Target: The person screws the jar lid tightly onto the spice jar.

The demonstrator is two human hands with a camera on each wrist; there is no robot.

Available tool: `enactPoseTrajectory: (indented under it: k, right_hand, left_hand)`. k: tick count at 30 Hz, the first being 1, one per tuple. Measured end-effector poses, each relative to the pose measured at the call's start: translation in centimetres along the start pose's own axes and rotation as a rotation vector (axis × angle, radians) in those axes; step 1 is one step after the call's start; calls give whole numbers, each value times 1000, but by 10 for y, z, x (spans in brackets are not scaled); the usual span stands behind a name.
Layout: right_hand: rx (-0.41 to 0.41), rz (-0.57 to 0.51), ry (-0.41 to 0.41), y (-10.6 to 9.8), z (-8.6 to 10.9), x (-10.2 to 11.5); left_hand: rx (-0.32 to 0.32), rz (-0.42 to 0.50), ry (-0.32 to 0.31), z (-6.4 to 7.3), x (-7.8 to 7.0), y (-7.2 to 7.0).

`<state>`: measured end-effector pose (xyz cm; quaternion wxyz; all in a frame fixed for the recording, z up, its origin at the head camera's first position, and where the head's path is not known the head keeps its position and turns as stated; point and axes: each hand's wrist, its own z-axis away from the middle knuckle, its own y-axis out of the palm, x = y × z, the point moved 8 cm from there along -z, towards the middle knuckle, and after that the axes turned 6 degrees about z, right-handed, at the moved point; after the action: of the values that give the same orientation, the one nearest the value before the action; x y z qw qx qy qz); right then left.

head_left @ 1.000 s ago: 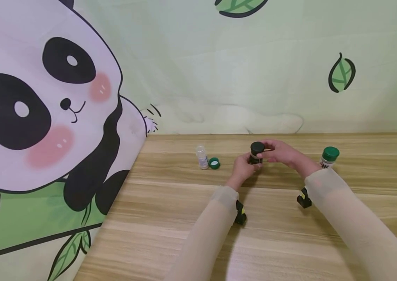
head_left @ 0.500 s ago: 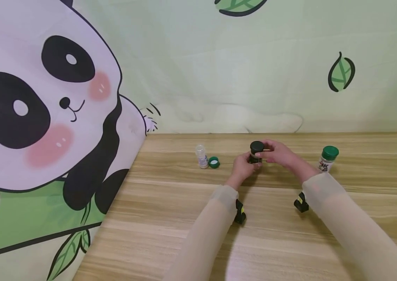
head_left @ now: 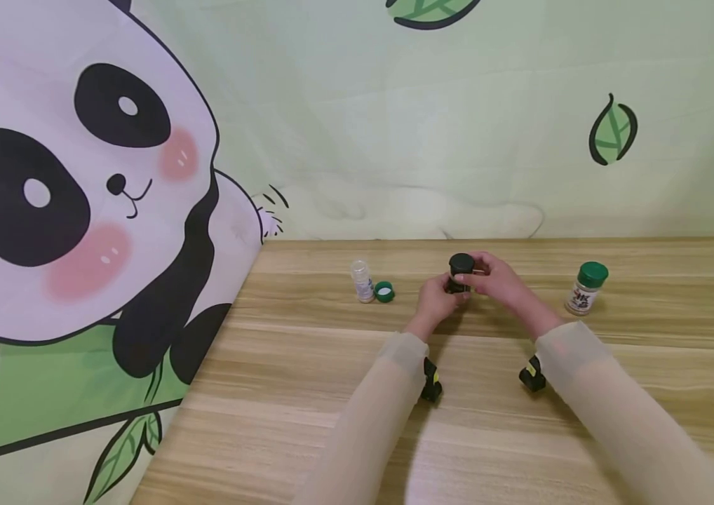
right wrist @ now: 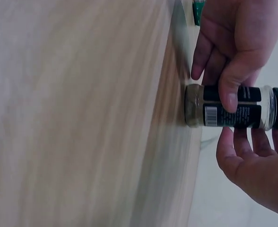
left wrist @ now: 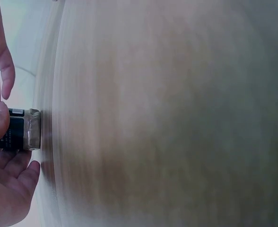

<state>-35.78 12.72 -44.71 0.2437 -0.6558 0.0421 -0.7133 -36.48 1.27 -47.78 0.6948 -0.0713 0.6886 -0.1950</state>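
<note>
A glass spice jar (right wrist: 233,108) with a dark label and black cap (head_left: 461,263) stands upright between my hands. My left hand (head_left: 438,301) grips its body; in the right wrist view the left thumb (right wrist: 230,92) lies across the label. My right hand (head_left: 497,278) holds the cap, thumb on the near side and fingers behind. Brownish contents show at the jar's base (left wrist: 33,130). Whether that base touches the table is hard to tell.
To the left stands an uncapped clear jar (head_left: 362,282), with a green cap (head_left: 384,292) lying beside it, hollow side up. A green-capped spice jar (head_left: 584,289) stands to the right on the wooden table (head_left: 306,393). Behind hangs a panda-print cloth (head_left: 357,140).
My right wrist and forearm have swung a little left and toward me, uncovering the green-capped jar. The right hand has turned slightly at the cap; my left hand has stayed put.
</note>
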Motion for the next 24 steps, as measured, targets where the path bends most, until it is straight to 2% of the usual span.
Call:
enactPoseTrajectory:
  k: [6, 11, 16, 24]
  right_hand:
    - [-71, 10, 3, 1, 2, -2]
    - [-116, -24, 16, 2, 3, -3]
    - [-143, -85, 23, 3, 3, -5]
    - [-182, -100, 39, 6, 4, -6]
  left_hand:
    - [-4, -10, 12, 0, -1, 0]
    - [-1, -32, 31, -1, -3, 0]
    - [-2, -45, 34, 0, -4, -1]
    - [-10, -45, 42, 2, -7, -2]
